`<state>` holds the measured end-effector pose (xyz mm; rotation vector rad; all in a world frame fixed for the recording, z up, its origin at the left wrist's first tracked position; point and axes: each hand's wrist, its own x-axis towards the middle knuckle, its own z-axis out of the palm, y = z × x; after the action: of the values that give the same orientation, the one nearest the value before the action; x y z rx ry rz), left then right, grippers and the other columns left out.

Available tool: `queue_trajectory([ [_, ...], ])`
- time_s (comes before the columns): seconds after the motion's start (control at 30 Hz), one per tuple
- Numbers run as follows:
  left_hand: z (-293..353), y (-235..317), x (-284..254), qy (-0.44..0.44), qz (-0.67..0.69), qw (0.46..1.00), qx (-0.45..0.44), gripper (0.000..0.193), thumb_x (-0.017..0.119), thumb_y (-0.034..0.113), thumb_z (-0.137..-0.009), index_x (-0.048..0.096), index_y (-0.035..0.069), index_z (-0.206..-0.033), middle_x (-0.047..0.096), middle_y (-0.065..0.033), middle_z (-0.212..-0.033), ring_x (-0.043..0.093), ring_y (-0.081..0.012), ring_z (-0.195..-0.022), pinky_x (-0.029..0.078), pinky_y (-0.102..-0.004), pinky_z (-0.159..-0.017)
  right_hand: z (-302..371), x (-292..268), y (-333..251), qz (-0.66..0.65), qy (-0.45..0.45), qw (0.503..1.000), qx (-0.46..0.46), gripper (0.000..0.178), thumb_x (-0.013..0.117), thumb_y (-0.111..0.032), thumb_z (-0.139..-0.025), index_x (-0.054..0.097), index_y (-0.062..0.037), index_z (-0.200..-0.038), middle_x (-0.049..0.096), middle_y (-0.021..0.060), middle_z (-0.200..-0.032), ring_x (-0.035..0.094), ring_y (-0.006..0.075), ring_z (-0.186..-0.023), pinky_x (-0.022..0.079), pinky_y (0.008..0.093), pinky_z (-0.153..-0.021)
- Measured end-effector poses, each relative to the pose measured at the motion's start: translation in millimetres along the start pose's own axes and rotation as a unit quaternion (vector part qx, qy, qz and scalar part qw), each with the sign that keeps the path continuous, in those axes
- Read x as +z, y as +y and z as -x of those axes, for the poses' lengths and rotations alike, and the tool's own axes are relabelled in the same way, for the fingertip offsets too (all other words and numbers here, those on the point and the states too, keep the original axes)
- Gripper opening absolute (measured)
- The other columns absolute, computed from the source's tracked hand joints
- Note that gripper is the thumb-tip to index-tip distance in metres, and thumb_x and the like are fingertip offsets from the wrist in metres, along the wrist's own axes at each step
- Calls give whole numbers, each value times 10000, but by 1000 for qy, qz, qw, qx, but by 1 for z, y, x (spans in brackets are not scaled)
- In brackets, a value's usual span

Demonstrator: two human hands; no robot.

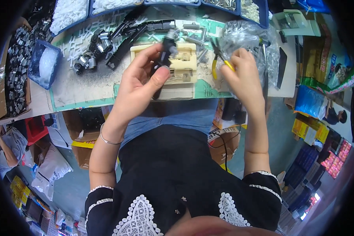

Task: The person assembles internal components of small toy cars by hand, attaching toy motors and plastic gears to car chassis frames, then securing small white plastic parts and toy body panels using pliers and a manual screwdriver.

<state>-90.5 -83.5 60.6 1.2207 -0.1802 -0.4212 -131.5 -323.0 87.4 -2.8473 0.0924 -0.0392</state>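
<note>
My left hand (139, 80) is closed around a long black plastic part (166, 53), thumb on the near side. It holds the part tilted over the left side of a cream-coloured moulded fixture (190, 74) on the table. To the right, my right hand (244, 72) is curled, with its fingertips at one yellow handle of a pair of pliers (215, 65). The pliers' dark jaws point away from me and their handles are spread. Part of the grip is hidden behind my fingers.
Left of the fixture lie black strips (122, 51), silver-and-black cylinders (100, 43) and white plastic pieces (76, 43). Blue bins (118, 8) line the far edge. A blue tub (44, 65) stands left; clear plastic bags (240, 35) lie right, near a dark upright rod (266, 59).
</note>
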Motion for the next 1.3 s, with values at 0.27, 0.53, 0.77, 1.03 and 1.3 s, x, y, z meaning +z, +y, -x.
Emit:
queue_trajectory([
  [0.27, -2, -4, 7, -38, 74, 994, -77, 326, 564, 171, -937, 539, -16, -1202, 637, -64, -970, 595, -104, -767, 488, -228, -724, 8, -1, -14, -718, -239, 646, 97, 208, 556, -117, -795, 512, 1, -629, 582, 69, -922, 530, 109, -836, 428, 253, -728],
  [0.53, 3, 6, 20, 31, -307, 945, 111, 266, 641, 70, -854, 608, -30, -1098, 659, -111, -847, 622, -155, -734, 490, -274, -641, 29, 2, -42, -479, -127, 867, -52, 265, 592, -119, -809, 466, 33, -632, 517, 150, -997, 508, 262, -907, 392, 338, -804],
  [0.77, -4, -1, 17, 55, -508, 780, 362, 292, 684, 14, -742, 628, -13, -1027, 651, -129, -832, 613, -271, -676, 482, -324, -592, 27, 3, -55, -374, -125, 917, -65, 223, 606, -105, -781, 507, 40, -644, 532, 196, -984, 500, 342, -876, 408, 411, -805],
  [1.03, 23, 21, -7, -161, -191, 968, 25, 197, 647, 58, -815, 649, -58, -974, 655, -105, -748, 606, -145, -631, 469, -247, -595, 26, 22, -31, -304, -52, 912, -271, 195, 663, -134, -620, 523, -11, -564, 552, 102, -874, 518, 279, -779, 415, 369, -706],
  [1.3, 38, 34, -101, -389, -246, 803, -379, 299, 730, 137, -763, 668, -42, -993, 697, -141, -861, 655, -167, -750, 497, -274, -692, 23, -6, -17, -128, -12, 990, -51, 212, 653, -132, -713, 546, 29, -624, 537, 164, -921, 534, 320, -862, 446, 405, -743],
])
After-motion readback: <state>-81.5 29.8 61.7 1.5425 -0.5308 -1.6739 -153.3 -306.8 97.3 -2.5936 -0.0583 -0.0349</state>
